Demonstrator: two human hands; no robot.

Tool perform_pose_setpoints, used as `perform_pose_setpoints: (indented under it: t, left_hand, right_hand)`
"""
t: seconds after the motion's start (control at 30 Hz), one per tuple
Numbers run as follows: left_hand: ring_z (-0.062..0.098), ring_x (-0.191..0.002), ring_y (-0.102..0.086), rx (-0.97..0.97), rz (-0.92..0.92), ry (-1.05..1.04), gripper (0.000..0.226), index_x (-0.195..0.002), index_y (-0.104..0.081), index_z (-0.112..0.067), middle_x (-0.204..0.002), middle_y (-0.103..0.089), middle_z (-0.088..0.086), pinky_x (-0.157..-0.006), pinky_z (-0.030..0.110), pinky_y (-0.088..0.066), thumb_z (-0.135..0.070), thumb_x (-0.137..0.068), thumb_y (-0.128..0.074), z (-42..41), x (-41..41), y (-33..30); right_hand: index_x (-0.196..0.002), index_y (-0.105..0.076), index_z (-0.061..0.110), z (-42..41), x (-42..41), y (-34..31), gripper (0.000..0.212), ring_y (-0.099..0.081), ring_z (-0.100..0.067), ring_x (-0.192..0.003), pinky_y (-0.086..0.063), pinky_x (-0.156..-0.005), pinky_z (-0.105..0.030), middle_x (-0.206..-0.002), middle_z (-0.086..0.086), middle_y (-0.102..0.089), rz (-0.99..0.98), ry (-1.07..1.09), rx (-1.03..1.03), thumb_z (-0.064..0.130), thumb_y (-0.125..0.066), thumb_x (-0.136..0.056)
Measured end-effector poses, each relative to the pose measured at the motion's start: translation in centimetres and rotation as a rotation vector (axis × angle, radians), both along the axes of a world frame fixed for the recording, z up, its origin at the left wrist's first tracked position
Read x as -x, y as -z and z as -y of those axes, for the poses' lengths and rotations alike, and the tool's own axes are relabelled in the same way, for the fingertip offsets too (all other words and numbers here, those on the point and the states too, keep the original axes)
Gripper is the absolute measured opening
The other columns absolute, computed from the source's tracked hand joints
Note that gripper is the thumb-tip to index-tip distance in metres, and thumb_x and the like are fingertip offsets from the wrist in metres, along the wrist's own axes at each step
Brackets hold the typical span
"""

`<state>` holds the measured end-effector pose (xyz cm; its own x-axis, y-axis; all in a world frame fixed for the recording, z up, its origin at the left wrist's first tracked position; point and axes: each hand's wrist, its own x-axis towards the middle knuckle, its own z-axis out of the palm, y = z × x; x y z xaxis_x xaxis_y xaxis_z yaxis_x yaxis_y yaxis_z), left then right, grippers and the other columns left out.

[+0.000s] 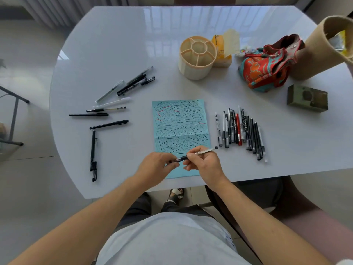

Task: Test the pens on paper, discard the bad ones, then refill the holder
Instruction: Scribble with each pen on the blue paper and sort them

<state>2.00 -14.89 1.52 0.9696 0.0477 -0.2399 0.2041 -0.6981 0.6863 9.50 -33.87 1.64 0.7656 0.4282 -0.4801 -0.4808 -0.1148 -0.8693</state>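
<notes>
A blue paper (179,127) covered in black and red test strokes lies in the middle of the white table (107,44). Over its near edge my right hand (202,163) grips a pen (202,152) by the barrel. My left hand (158,167) pinches the pen's dark tip end, perhaps its cap. Right of the paper, several pens (240,131) lie side by side in a row. Left of the paper, several pens (122,88) are scattered. The cream round pen holder (196,58) with compartments stands at the back and looks empty.
A yellow tissue pack (223,52) sits behind the holder. A red patterned cloth bag (267,64), a tall tan cylinder (322,44) and an olive box (307,100) stand at the right. A lone pen (93,155) lies near the left edge.
</notes>
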Motion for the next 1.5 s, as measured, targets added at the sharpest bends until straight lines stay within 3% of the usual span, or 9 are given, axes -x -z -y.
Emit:
perform_pose_setpoints:
  t: [0.13,0.4,0.53,0.77,0.93,1.07,1.3,1.4,1.5]
  left_hand:
    - [0.007,-0.05,-0.045,-0.005,-0.028,-0.012,0.021,-0.078,-0.067,-0.02,-0.057,-0.054,-0.01,-0.052,0.029,-0.035,-0.035,-0.092,-0.065,-0.5,0.3,-0.8]
    - [0.013,-0.059,-0.06,-0.071,-0.154,-0.165,0.02,-0.077,-0.066,-0.024,-0.067,-0.069,-0.007,-0.058,0.037,-0.05,-0.035,-0.093,-0.062,-3.8,3.7,-1.5]
    - [0.008,-0.057,-0.055,-0.196,-0.232,-0.341,0.024,-0.074,-0.062,-0.031,-0.06,-0.062,-0.009,-0.053,0.031,-0.045,-0.047,-0.091,-0.056,-7.4,6.2,-1.8]
    - [0.011,-0.062,-0.057,-0.328,-0.361,-0.645,0.029,-0.079,-0.064,-0.031,-0.064,-0.061,-0.012,-0.051,0.027,-0.044,-0.052,-0.094,-0.052,-12.6,11.9,-0.4]
    - [0.018,-0.061,-0.053,-0.495,-0.443,-0.601,0.043,-0.069,-0.058,-0.025,-0.062,-0.056,-0.009,-0.052,0.03,-0.036,-0.057,-0.094,-0.045,-14.6,12.7,1.0]
    - [0.014,-0.049,-0.049,-0.602,-0.574,-0.463,0.057,-0.06,-0.055,-0.02,-0.056,-0.055,-0.007,-0.045,0.024,-0.028,-0.065,-0.09,-0.036,-15.9,11.7,1.7]
    - [0.016,-0.049,-0.053,-0.572,-0.728,-0.436,0.055,-0.057,-0.054,-0.019,-0.057,-0.057,-0.005,-0.048,0.022,-0.038,-0.064,-0.086,-0.045,-17.3,10.2,1.8]
    - [0.016,-0.049,-0.053,-0.451,-0.536,-0.411,0.052,-0.054,-0.049,-0.02,-0.051,-0.052,-0.008,-0.047,0.024,-0.039,-0.06,-0.087,-0.049,-16.1,8.5,0.9]
    - [0.006,-0.061,-0.058,-0.17,-0.324,-0.331,0.033,-0.078,-0.061,-0.033,-0.066,-0.06,-0.013,-0.052,0.027,-0.045,-0.063,-0.087,-0.051,-13.4,5.7,-0.5]
  right_hand:
    - [-0.093,-0.068,0.005,-1.1,0.6,0.3,0.012,-0.063,-0.024,-0.055,-0.061,-0.066,-0.043,-0.074,-0.017,-0.071,-0.024,0.003,0.014,0.017,-0.068,-0.096]
    - [-0.088,-0.07,0.011,-7.2,1.3,0.1,0.014,-0.061,-0.019,-0.05,-0.054,-0.055,-0.027,-0.066,-0.008,-0.071,-0.024,-0.202,0.135,0.023,-0.07,-0.095]
    - [-0.088,-0.071,0.012,-12.9,-0.2,-0.1,0.03,-0.064,-0.016,-0.055,-0.062,-0.065,-0.039,-0.077,-0.005,-0.076,0.021,-0.392,0.272,0.041,-0.072,-0.092]
    - [-0.113,-0.071,0.013,-22.9,-3.1,0.7,0.022,-0.064,-0.024,-0.102,-0.052,-0.093,-0.038,-0.115,-0.008,-0.068,0.702,-0.545,0.535,0.019,-0.062,-0.094]
    - [-0.123,-0.063,0.013,-28.0,-3.9,2.4,0.035,-0.054,-0.03,-0.117,-0.052,-0.083,-0.04,-0.124,-0.009,-0.058,1.054,-0.889,0.717,0.003,-0.053,-0.092]
    - [-0.118,-0.06,0.01,-28.9,-4.0,3.5,0.031,-0.059,-0.034,-0.103,-0.049,-0.07,-0.038,-0.115,-0.011,-0.056,1.173,-1.017,0.843,-0.001,-0.052,-0.09]
    - [-0.109,-0.069,0.016,-23.2,-5.7,2.6,0.026,-0.058,-0.019,-0.085,-0.048,-0.077,-0.03,-0.102,-0.001,-0.065,0.762,-0.732,0.708,0.019,-0.066,-0.083]
    - [-0.089,-0.068,0.017,-18.9,-5.2,1.5,0.01,-0.063,-0.012,-0.06,-0.056,-0.063,-0.033,-0.076,0.002,-0.067,0.352,-0.516,0.478,0.014,-0.068,-0.079]
    - [-0.088,-0.065,0.01,-14.7,-3.6,0.7,0.009,-0.06,-0.019,-0.052,-0.055,-0.055,-0.034,-0.061,-0.004,-0.065,0.094,-0.377,0.265,0.007,-0.071,-0.082]
